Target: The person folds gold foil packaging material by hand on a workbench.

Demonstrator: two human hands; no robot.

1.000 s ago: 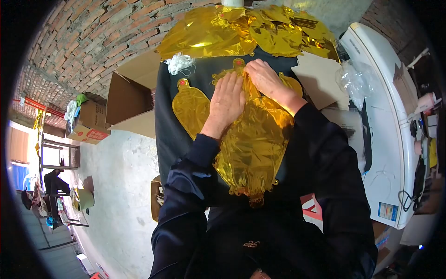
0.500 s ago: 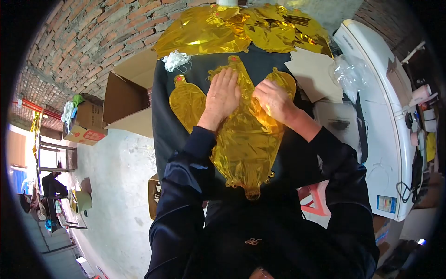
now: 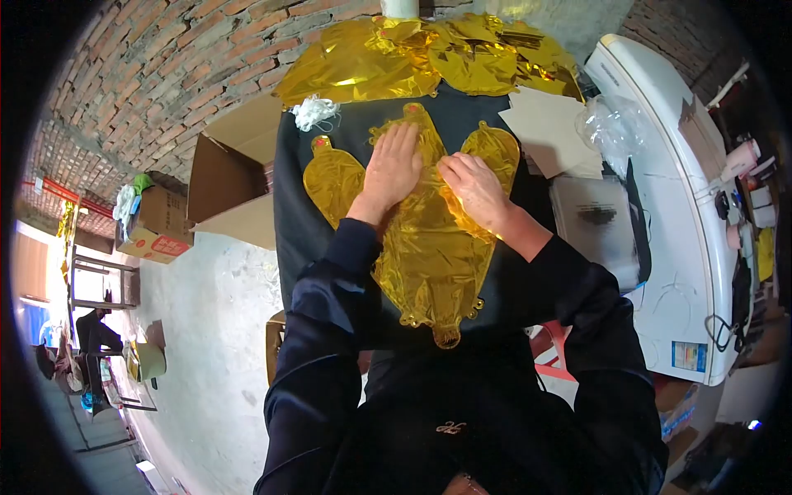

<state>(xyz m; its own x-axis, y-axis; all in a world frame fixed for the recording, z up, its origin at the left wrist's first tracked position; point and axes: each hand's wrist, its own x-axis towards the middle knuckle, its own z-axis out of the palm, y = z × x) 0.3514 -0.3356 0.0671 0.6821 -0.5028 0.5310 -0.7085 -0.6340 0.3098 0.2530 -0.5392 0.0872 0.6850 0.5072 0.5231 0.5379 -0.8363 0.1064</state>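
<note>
A flat, deflated gold foil balloon (image 3: pixel 433 256) lies on the dark cloth of the table, its lobes spreading left and right and its narrow end pointing towards me. My left hand (image 3: pixel 392 169) rests flat on its upper middle, fingers stretched out and nearly together. Just to the right, my right hand (image 3: pixel 477 191) has its fingers bent and pressed together on the balloon's right side. Foil bunches up beneath that palm, and the fingertips are partly hidden. A small red mark shows on the left lobe's tip and another on the top tip.
More gold foil pieces (image 3: pixel 363 62) are heaped along the far table edge. White string (image 3: pixel 315 112) lies at the back left, beside an open cardboard box (image 3: pixel 227 177). Cardboard sheets (image 3: pixel 551 132) and clear plastic (image 3: pixel 612 124) sit right, by a white appliance (image 3: pixel 685 272).
My right hand has slid left across the balloon, closer to my left hand, carrying bunched foil with it. My left hand stays in nearly the same place.
</note>
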